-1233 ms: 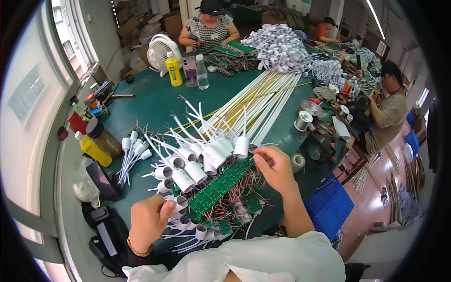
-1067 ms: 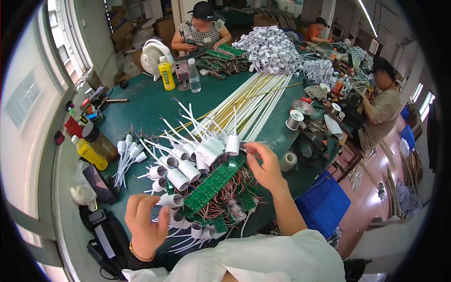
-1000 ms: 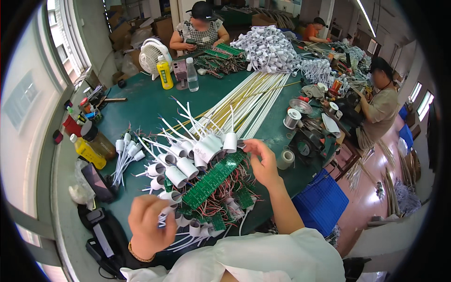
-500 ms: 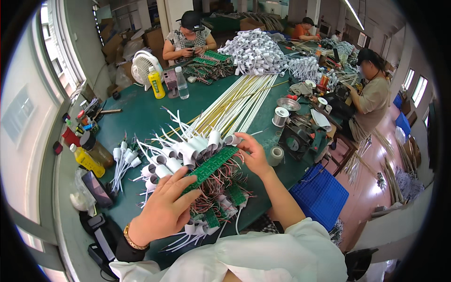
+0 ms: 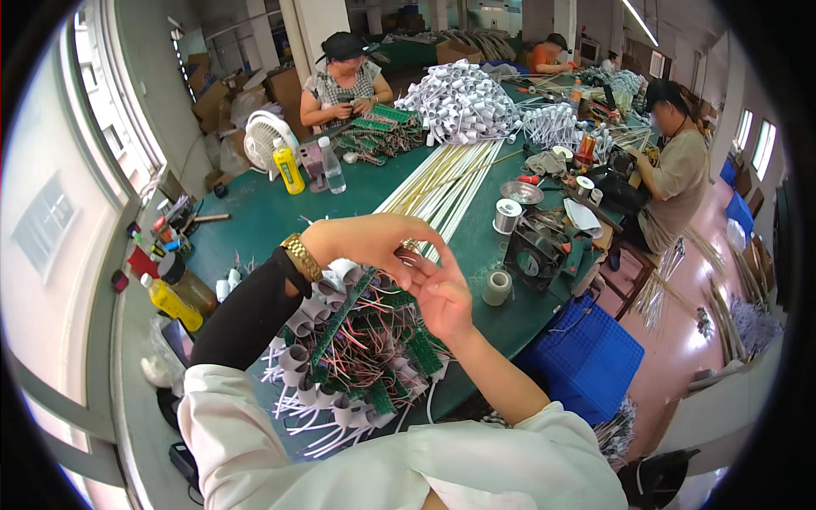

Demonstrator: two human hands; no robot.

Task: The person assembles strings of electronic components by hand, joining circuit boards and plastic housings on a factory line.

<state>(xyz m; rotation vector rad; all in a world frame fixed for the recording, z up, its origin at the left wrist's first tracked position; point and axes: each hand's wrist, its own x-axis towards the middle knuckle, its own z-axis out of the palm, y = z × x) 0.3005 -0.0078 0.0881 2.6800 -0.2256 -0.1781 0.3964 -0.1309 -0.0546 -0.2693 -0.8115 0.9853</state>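
Note:
My left hand (image 5: 361, 245), with a gold watch at the wrist, reaches across over the pile of parts. Its bent fingers meet the fingers of my right hand (image 5: 446, 302); anything pinched between them is hidden. My right hand has its palm toward me and its fingers loosely spread and curved. Below both hands lies a heap of green circuit boards (image 5: 340, 319) with thin red and white wires. White lamp sockets (image 5: 293, 357) with white leads are attached or lying along the heap's left and near sides; which of them are joined is unclear.
Long white and yellow rods (image 5: 450, 183) lead to a big heap of white sockets (image 5: 463, 102). A solder spool (image 5: 507, 216) and a pale roll (image 5: 497, 287) are at right, above a blue crate (image 5: 586, 357). Bottles and a fan (image 5: 270, 140) stand left. Several people work around the table.
My left hand has come off the circuit board and swung up and right to my right hand. My right hand has left the board's far end and turned palm toward me.

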